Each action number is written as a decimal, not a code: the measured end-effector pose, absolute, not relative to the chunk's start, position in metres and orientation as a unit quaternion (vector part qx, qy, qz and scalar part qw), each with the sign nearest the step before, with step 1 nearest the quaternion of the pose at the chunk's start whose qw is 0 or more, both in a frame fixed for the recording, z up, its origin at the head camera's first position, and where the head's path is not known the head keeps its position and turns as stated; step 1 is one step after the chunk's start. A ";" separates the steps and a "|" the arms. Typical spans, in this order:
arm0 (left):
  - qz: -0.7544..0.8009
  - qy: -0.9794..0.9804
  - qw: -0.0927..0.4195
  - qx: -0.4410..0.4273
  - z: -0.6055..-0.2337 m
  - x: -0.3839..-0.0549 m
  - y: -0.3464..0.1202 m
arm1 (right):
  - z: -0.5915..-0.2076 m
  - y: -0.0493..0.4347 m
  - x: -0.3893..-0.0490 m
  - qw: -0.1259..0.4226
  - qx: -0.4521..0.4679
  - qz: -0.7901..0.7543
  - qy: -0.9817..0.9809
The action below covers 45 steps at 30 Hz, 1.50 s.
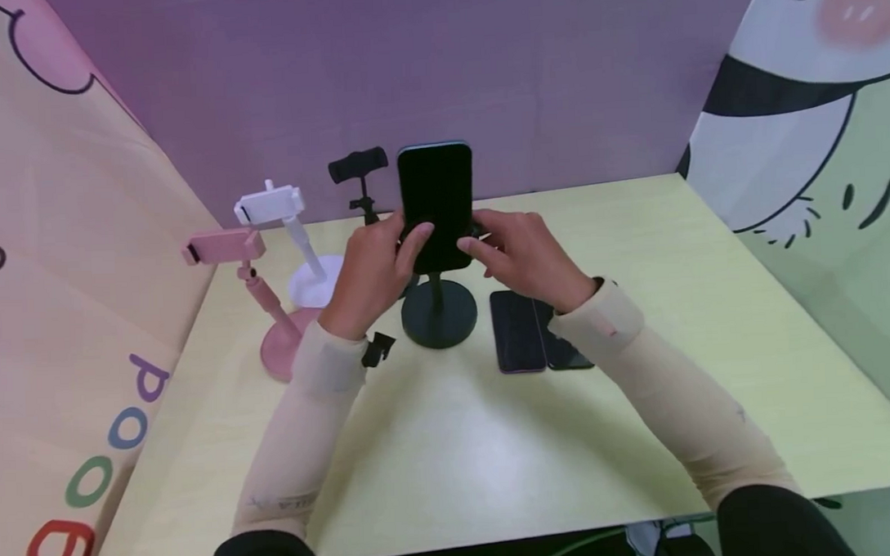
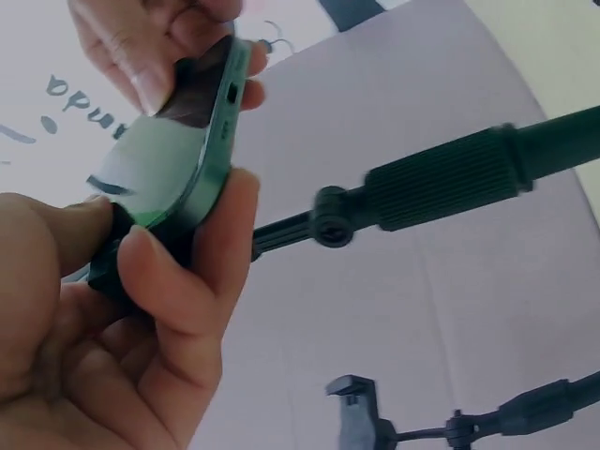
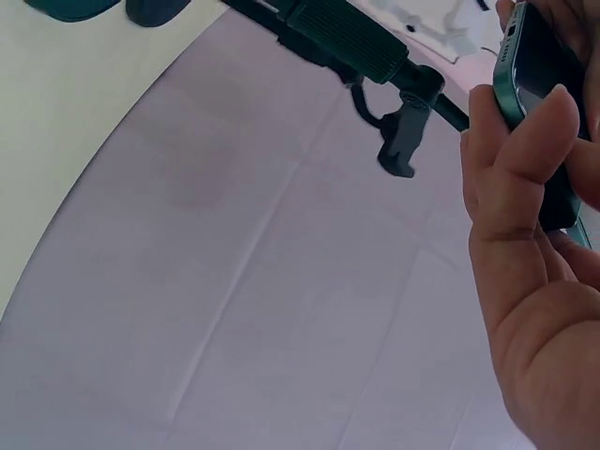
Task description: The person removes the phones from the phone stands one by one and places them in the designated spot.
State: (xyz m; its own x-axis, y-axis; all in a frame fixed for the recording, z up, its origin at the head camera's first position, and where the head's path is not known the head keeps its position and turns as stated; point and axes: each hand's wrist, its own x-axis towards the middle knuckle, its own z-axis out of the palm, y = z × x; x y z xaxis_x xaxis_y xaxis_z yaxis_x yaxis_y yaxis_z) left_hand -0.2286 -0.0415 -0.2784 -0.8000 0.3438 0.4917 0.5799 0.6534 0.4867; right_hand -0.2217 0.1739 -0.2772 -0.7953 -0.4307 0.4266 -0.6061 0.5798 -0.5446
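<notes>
A smartphone (image 1: 442, 188) with a dark screen stands upright at the head of a dark green phone stand (image 1: 439, 319), whose round base rests on the table. My left hand (image 1: 371, 268) grips the phone's lower left side, thumb over the front edge. On the opposite side my right hand (image 1: 528, 255) holds the lower right edge between thumb and curled fingers. In the left wrist view, the phone's bottom edge with its charging port (image 2: 232, 92) faces the camera, and the stand's ribbed post (image 2: 445, 183) runs off to the right. Fingers partly hide the stand's clamp.
Left of the hands stand a pink phone stand (image 1: 223, 246) and a white phone stand (image 1: 271, 205). A black phone stand (image 1: 358, 165) is behind my left hand. Two dark phones, one nearer (image 1: 517, 333) and one partly under my right sleeve (image 1: 601, 317), lie flat on the table (image 1: 451, 458).
</notes>
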 end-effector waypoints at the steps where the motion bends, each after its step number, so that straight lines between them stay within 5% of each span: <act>1: -0.327 -0.890 0.179 -0.263 -0.278 -0.226 -0.043 | -0.278 0.173 -0.220 0.126 0.299 0.354 -0.877; 12: -0.345 -0.876 0.167 -0.292 -0.274 -0.204 -0.049 | -0.279 0.177 -0.202 0.092 0.287 0.393 -0.869; 27: -0.375 -0.868 0.084 -0.315 -0.261 -0.188 -0.051 | -0.277 0.186 -0.180 0.035 0.268 0.479 -0.835; 45: -0.380 -0.865 0.063 -0.323 -0.259 -0.202 -0.059 | -0.275 0.179 -0.193 0.016 0.260 0.480 -0.838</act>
State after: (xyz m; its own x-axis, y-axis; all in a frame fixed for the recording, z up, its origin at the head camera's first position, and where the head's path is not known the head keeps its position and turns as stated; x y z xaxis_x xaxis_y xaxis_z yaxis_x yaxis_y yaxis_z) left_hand -0.2020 -0.0594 -0.2588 -0.7840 0.5104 0.3535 0.6055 0.5030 0.6167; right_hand -0.1928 0.1785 -0.2750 -0.8646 -0.4198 0.2760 -0.4504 0.4044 -0.7960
